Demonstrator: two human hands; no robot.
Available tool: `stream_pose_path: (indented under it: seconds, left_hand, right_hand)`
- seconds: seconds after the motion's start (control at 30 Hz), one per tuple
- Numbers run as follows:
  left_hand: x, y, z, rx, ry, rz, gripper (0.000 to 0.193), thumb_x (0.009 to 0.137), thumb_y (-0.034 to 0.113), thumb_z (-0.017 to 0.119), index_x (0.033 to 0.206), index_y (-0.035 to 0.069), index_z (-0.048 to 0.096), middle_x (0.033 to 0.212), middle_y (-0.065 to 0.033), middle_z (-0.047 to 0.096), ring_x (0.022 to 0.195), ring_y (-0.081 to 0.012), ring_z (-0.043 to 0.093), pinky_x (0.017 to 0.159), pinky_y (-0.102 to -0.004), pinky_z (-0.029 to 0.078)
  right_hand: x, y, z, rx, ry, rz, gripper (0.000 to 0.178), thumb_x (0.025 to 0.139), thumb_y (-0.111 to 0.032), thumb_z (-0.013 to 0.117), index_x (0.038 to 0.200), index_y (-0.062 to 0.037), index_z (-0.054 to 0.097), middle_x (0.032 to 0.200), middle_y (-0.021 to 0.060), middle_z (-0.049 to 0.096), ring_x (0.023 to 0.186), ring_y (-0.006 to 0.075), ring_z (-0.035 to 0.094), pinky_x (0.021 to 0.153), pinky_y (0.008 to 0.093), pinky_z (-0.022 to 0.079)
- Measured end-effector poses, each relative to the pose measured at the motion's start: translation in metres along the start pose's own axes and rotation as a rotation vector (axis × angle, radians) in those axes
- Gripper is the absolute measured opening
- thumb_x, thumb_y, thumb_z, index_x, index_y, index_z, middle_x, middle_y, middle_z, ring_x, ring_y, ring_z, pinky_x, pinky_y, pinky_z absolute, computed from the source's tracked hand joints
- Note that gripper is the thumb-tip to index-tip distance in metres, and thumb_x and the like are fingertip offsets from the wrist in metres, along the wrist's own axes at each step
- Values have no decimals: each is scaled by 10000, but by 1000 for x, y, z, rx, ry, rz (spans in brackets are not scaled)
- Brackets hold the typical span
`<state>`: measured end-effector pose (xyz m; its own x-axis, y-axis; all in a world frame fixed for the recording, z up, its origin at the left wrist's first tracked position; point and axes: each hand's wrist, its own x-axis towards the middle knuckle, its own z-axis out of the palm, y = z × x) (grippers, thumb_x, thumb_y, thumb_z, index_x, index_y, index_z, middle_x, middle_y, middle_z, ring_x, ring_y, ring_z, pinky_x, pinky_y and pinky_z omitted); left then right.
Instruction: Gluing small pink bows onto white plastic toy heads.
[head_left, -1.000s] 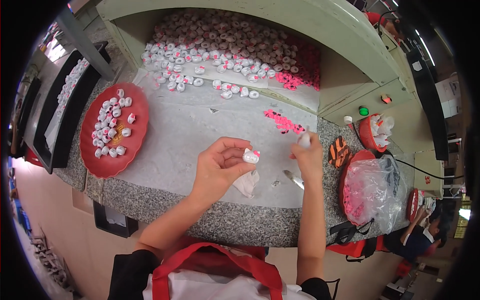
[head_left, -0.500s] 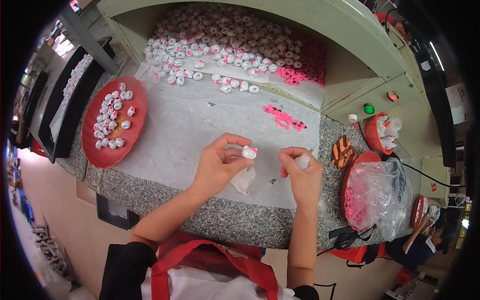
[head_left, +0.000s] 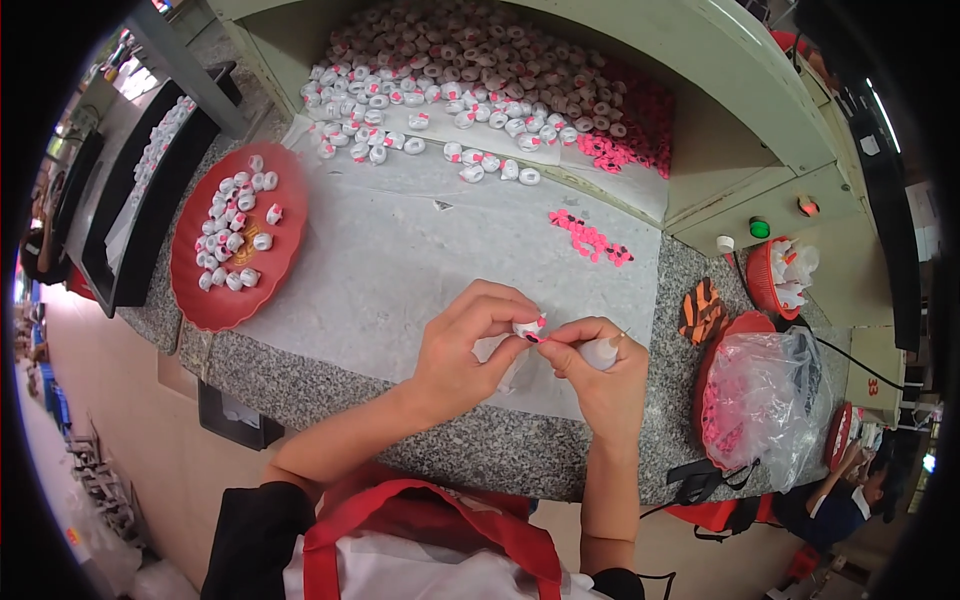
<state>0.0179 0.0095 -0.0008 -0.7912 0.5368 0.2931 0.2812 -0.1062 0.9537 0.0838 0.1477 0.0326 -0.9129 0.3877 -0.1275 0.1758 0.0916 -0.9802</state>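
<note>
My left hand (head_left: 462,342) pinches a small white cat-head-shaped piece (head_left: 526,327) with a pink bow between thumb and fingertips. Against its lower side, my right hand (head_left: 608,385) has its thumb and forefinger closed on a tiny pink and black piece (head_left: 537,339). A small white bottle (head_left: 600,352) with a thin pointed tip is tucked in the curled fingers of that same hand. Under the hands lies a crumpled white scrap (head_left: 515,376), partly hidden. Farther off, loose pink pieces (head_left: 590,240) are scattered on the white paper sheet (head_left: 400,265).
A red scalloped plate (head_left: 190,290) at the left bears several white pieces. Many more white pieces (head_left: 470,80) heap under the pale green hood (head_left: 745,90). To the right stand a red basket (head_left: 762,275), orange-black strips (head_left: 704,310) and a plastic bag (head_left: 765,390) over a red dish.
My right hand has come in leftward and now holds the tiny pink and black piece against the white one. My left hand has turned the white piece slightly. The whole view has shifted a little.
</note>
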Motion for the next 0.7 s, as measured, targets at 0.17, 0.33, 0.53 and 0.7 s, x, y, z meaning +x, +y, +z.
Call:
stream_pose_path:
  seconds: [0.17,0.33,0.53,0.7]
  left_hand:
    - [1,7,2,-331,-32,-118,293,732,-151,507,998,-29,518,1089,-133,449,1065,-270,494,896,-324,439]
    - [4,4,-4,-556,-100,-231,294,779,-84,501,1071,-48,506,1153,-146,449,1069,-274,494,906,-345,415]
    - [4,3,-1,-576,-66,-405,260,806,-33,510,1065,-50,518,1104,-148,502,1019,-226,521,867,-320,428]
    - [-5,-4,8,-373,50,-193,248,803,-35,516,1050,-39,533,1026,-133,554,959,-188,543,834,-291,433]
  right_hand:
    - [-2,6,1,7,77,0,139,667,22,686,751,-6,579,690,20,583,592,60,516,518,181,414]
    - [-5,5,9,-46,122,-143,145,671,15,689,753,-10,571,721,20,584,647,61,526,574,186,426]
    - [-5,1,7,-53,120,-96,157,675,17,682,799,-10,589,730,14,579,673,60,525,611,188,425]
    - [-1,9,7,66,51,-106,161,683,31,663,829,-5,606,733,12,581,663,55,516,593,187,416]
